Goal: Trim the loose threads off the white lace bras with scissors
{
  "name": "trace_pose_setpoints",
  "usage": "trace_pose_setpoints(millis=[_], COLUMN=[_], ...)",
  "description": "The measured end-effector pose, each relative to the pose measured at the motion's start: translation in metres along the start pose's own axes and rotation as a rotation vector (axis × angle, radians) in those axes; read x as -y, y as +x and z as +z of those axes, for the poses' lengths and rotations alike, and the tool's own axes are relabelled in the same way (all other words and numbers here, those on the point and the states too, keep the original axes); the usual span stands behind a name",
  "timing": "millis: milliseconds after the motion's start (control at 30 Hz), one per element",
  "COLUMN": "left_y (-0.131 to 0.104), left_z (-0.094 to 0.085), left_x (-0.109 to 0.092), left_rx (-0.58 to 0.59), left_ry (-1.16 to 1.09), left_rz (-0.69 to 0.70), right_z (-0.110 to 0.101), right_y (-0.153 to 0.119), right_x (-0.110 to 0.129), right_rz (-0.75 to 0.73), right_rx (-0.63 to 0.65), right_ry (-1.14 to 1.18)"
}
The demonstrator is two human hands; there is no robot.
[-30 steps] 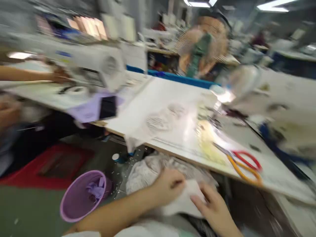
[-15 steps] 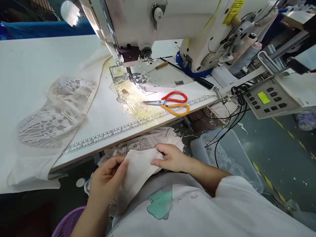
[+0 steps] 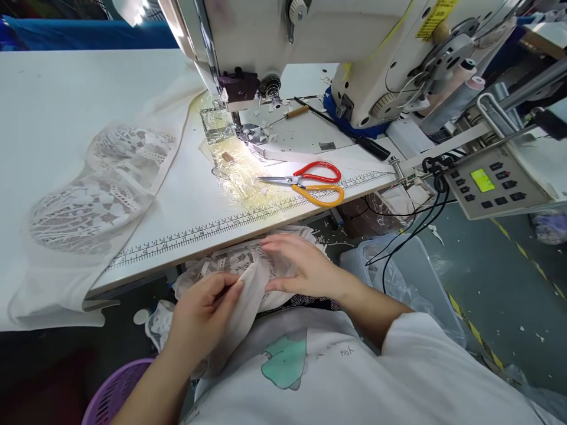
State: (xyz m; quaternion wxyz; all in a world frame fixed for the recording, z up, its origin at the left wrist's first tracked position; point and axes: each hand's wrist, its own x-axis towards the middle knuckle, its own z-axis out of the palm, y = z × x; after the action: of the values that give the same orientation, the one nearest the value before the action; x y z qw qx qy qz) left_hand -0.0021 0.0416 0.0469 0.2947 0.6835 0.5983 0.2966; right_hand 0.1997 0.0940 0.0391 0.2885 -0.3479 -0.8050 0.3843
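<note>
My left hand [image 3: 206, 316] pinches the edge of a white fabric piece [image 3: 248, 301] over my lap, thumb against the fingers. My right hand [image 3: 305, 268] is beside the cloth with its fingers stretched and apart from the thumb; it grips nothing. Under both hands lies more white lace fabric [image 3: 239, 260], partly hidden below the table edge. A white lace garment piece [image 3: 93, 209] with two moulded cups is spread on the left of the table.
The sewing machine [image 3: 336, 35] stands over the white table [image 3: 80, 82]. Scissors [image 3: 305, 182] with red and yellow handles lie near the printed ruler [image 3: 212, 231]. A control panel [image 3: 496, 186] and dangling cables are at the right, above a plastic bin [image 3: 425, 265]. A purple basket [image 3: 117, 392] sits lower left.
My right hand has let go of the fabric edge and opened its fingers over the lace. My left hand keeps its pinch, and the fabric piece is now folded narrower. The view has shifted slightly.
</note>
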Motion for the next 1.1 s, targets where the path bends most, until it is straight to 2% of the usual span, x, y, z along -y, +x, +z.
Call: trace_pose_setpoints(millis=[67,200,300,367,467,633,900,1000,1100], left_y=[0.002,0.004,0.000,-0.006,-0.015,-0.026,-0.037,-0.036,-0.034], left_z=[0.004,0.006,-0.002,-0.012,-0.028,-0.040,-0.032,-0.034,-0.039], left_x=[-0.006,-0.009,0.005,0.018,0.033,0.040,0.047,0.043,0.034], left_rx=[0.051,0.186,0.375,0.439,0.444,0.451,0.334,0.333,0.337], left_ry=[0.001,-0.002,0.114,0.256,0.362,0.207,-0.057,-0.062,-0.036], left_rz=[0.053,0.093,0.113,0.068,-0.040,-0.138,-0.110,-0.083,-0.010], right_z=[0.002,0.003,-0.008,-0.018,-0.028,-0.028,-0.028,-0.032,-0.031], right_y=[0.007,0.010,-0.002,-0.013,-0.030,-0.045,-0.044,-0.037,-0.022], right_x=[0.007,0.013,0.006,-0.003,-0.017,-0.031,-0.032,-0.031,-0.021], right_rz=[-0.074,-0.035,-0.002,0.067,0.143,0.164,0.115,0.098,-0.032], right_rx=[-0.004,0.080,0.052,0.012,0.023,0.029,0.076,0.129,0.151], right_ry=[-0.029,-0.006,0.035,0.035,0.058,0.150,0.161,0.042,-0.155])
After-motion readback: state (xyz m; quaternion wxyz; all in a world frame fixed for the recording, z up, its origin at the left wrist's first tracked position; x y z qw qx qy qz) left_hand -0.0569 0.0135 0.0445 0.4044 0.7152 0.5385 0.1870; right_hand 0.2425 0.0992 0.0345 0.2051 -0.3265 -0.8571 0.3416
